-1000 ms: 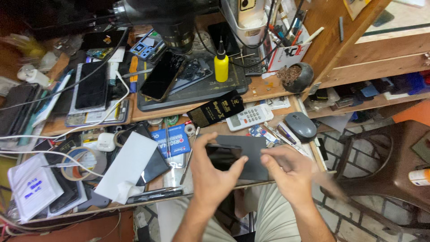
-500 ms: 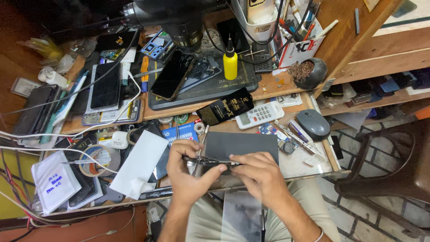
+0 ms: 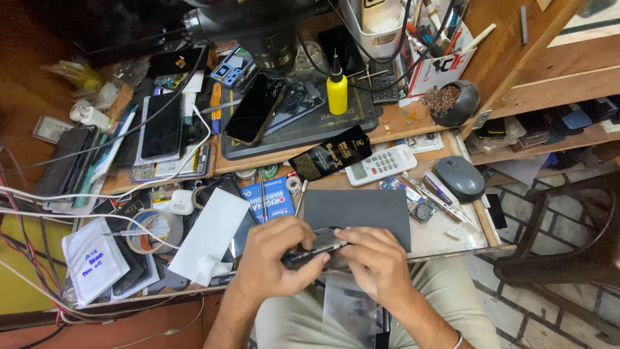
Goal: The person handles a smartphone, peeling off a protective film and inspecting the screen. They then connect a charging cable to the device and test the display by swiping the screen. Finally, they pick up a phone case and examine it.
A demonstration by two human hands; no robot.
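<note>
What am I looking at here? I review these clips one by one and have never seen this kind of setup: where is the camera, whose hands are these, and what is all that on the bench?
There is no machine: a person works with bare hands, and the single camera sits on their head, looking down. The left hand and right hand together hold a dark phone edge-on at the near edge of a cluttered workbench. Just beyond it lies a dark grey mat. Further back are a yellow squeeze bottle, a black phone on a dark tray, a white calculator, a grey computer mouse and a roll of tape. White cables cross the left side. A clear plastic bag lies on the person's lap.
</note>
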